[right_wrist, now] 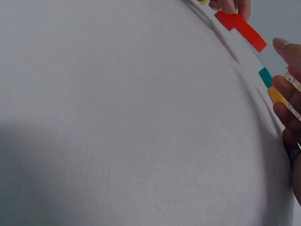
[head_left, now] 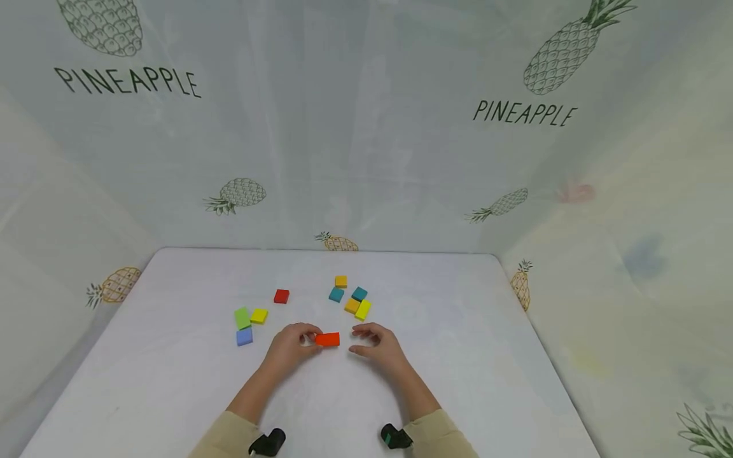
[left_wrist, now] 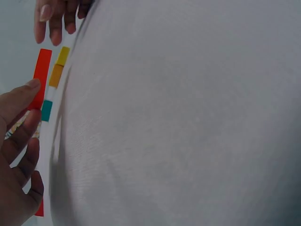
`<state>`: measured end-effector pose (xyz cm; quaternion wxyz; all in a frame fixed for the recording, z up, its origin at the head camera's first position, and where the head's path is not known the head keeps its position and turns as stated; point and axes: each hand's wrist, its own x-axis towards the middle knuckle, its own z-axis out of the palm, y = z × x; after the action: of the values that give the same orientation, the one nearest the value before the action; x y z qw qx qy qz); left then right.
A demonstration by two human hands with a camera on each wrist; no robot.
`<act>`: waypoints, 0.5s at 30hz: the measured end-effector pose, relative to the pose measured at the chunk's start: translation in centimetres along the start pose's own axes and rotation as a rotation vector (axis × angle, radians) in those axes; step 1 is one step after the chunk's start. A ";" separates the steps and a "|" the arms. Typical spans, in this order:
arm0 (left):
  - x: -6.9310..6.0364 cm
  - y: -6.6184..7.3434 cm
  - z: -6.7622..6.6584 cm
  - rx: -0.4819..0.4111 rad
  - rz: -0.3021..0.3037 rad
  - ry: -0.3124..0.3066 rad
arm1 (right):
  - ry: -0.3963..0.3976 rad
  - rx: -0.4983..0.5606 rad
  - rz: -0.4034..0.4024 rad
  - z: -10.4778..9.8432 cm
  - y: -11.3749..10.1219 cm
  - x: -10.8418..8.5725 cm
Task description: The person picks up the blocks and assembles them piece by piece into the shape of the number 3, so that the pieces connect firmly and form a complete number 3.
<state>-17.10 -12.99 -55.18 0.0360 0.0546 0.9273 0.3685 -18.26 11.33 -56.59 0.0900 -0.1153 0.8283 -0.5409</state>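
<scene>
The left hand (head_left: 293, 348) pinches the left end of an orange-red block (head_left: 329, 340) between thumb and fingers. In the left wrist view the same block (left_wrist: 43, 70) stands out past the thumb of the left hand (left_wrist: 19, 150). The right hand (head_left: 382, 348) is a little right of the block's free end, with thumb and fingers apart and nothing between them. The right wrist view shows a gap between the right hand (right_wrist: 290, 89) and the block (right_wrist: 250, 35).
On the white table (head_left: 487, 381), a green block (head_left: 243, 318), a blue block (head_left: 244, 336) and a yellow block (head_left: 259, 316) lie at the left. A red block (head_left: 281, 296) is farther back. Several teal, orange and yellow blocks (head_left: 363, 310) lie behind the hands.
</scene>
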 end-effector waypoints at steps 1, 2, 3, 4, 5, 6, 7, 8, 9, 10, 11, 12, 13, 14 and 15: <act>-0.1 0.0 0.1 0.000 0.003 -0.004 | -0.004 -0.001 0.003 0.1 0.2 0.0; -0.2 0.0 0.3 0.001 0.007 -0.008 | -0.009 -0.008 0.006 0.3 0.3 0.0; -0.4 0.0 0.5 0.003 0.007 -0.013 | -0.013 -0.016 0.009 0.4 0.4 0.0; -0.5 0.0 0.6 0.005 0.009 -0.015 | -0.018 -0.023 0.010 0.5 0.4 0.0; -0.6 0.1 0.6 0.008 0.011 -0.019 | -0.021 -0.034 0.001 0.6 0.4 0.0; -0.7 0.2 0.7 0.009 0.017 -0.022 | -0.024 -0.047 -0.005 0.6 0.4 -0.1; -0.8 0.2 0.8 0.012 0.021 -0.025 | -0.026 -0.061 -0.012 0.7 0.4 -0.1; -0.9 0.3 0.9 0.019 0.029 -0.028 | -0.031 -0.073 -0.017 0.7 0.3 -0.1; -0.9 0.3 1.0 0.026 0.032 -0.030 | -0.035 -0.079 -0.020 0.7 0.3 -0.1; -0.9 0.3 1.0 0.034 0.037 -0.030 | -0.039 -0.092 -0.028 0.7 0.3 -0.1; -0.9 0.3 1.1 0.047 0.041 -0.031 | -0.042 -0.107 -0.036 0.7 0.3 -0.1; -1.0 0.3 1.2 0.057 0.046 -0.030 | -0.046 -0.122 -0.039 0.8 0.3 -0.1; -1.0 0.3 1.3 0.068 0.046 -0.029 | -0.050 -0.138 -0.050 0.8 0.3 -0.1; -1.0 0.3 1.3 0.080 0.051 -0.027 | -0.052 -0.153 -0.063 0.8 0.4 0.0; -1.0 0.3 1.4 0.090 0.050 -0.024 | -0.052 -0.165 -0.081 0.9 0.4 0.0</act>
<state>-15.93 -11.95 -56.02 0.0354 0.0837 0.9408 0.3265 -18.09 10.71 -57.29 0.0797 -0.1695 0.8621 -0.4708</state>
